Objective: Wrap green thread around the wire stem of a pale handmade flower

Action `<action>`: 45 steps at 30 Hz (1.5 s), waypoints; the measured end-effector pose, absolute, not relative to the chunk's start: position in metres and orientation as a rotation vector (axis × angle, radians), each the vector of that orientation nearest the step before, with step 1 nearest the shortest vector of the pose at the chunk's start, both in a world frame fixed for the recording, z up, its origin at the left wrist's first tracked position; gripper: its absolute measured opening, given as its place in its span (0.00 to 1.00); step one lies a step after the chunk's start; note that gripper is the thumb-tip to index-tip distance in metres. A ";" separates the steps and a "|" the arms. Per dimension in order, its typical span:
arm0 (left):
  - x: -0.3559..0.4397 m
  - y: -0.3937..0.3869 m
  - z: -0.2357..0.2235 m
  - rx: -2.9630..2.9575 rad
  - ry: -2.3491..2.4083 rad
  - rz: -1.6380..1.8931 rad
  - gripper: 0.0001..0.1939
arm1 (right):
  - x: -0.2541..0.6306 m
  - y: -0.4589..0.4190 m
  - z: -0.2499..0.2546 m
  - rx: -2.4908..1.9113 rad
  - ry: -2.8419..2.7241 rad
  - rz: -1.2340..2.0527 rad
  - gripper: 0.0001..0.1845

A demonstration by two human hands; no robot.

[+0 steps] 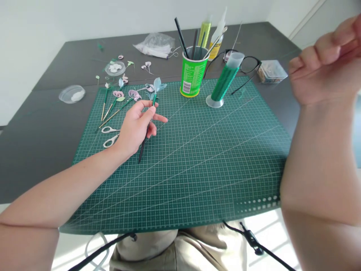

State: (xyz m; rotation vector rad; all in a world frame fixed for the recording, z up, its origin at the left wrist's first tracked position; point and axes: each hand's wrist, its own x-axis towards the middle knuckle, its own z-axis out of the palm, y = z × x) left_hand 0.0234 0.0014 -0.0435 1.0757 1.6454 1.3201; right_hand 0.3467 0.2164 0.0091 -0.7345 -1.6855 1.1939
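My left hand (138,122) pinches a black stick (142,149) whose top is wrapped in green thread, with a pale blue artificial flower (158,86) at its tip. It is over the left half of the green cutting mat (197,169). My right hand (328,62) is raised at the right edge, fingers curled; the fingertips are partly cut off, and what they hold, if anything, is hidden. White-handled scissors (109,141) lie partly behind my left hand. Beyond them lie several finished pink and white flowers (134,95) on thin sticks.
A green paper cup (194,75) with sticks and tools stands at the mat's back edge, beside a spool of green thread (225,82). Behind are glasses (249,64), a glue bottle (216,43), a plastic box (272,71) and a plastic bag (156,44). Small dishes (72,94) sit left.
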 end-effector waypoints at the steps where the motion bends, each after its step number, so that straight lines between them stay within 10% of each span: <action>1: 0.024 0.001 -0.043 1.074 1.641 1.322 0.08 | 0.344 0.213 0.008 -0.720 -1.570 1.193 0.28; 13: 0.027 -0.002 -0.045 1.106 1.504 1.211 0.06 | 0.339 0.245 -0.025 -1.190 -0.933 0.614 0.26; 20: 0.028 -0.003 -0.054 1.166 1.437 1.143 0.09 | 0.292 0.217 -0.037 -0.549 -1.180 -0.053 0.19; 31: 0.031 -0.003 -0.055 1.194 1.350 1.088 0.12 | 0.217 0.101 -0.061 -0.631 -2.180 0.934 0.11; 38: 0.035 -0.012 -0.050 1.304 1.376 1.120 0.13 | 0.218 0.104 -0.060 -0.419 -1.902 2.000 0.24; 45: 0.032 -0.009 -0.048 1.255 1.507 1.073 0.11 | 0.224 0.093 -0.059 -0.524 -2.395 1.180 0.14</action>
